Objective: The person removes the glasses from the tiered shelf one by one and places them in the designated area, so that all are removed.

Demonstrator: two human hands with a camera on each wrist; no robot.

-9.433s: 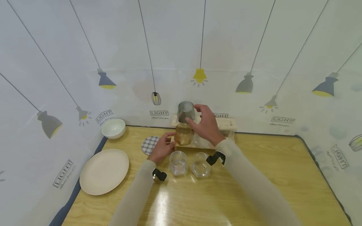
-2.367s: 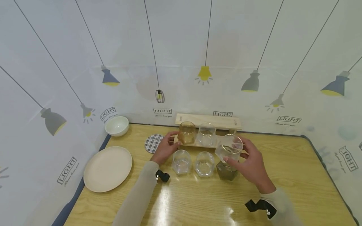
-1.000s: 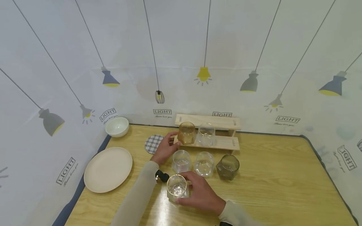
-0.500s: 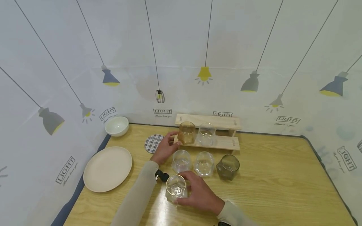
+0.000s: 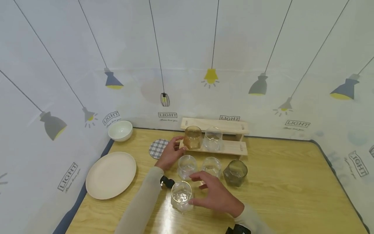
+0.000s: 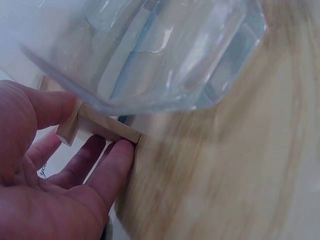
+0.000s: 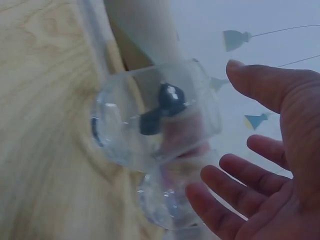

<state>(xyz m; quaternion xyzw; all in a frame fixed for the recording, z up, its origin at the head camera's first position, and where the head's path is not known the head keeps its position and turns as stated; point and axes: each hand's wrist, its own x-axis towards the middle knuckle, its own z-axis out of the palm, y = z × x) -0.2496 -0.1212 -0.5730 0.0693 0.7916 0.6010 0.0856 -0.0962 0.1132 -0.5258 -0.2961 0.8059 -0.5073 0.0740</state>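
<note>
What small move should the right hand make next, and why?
Probably reach to the wooden rack for the amber glass. The right hand is open beside the clear glass, which stands alone, and the left hand steadies the rack.

Clear glossy glass tumbler (image 5: 181, 195); glossy wood-grain table (image 5: 280, 191); matt raw-wood rack (image 5: 230, 148); matt plate (image 5: 111, 175).

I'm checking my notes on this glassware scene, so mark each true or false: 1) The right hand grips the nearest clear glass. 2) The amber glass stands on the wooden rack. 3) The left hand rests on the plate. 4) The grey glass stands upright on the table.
1) False: the right hand is open beside the clear glass, fingers apart from it.
2) True: the amber glass stands on the wooden rack.
3) False: the left hand touches the rack's left end; the plate lies apart.
4) True: the grey glass stands upright on the table.
</note>
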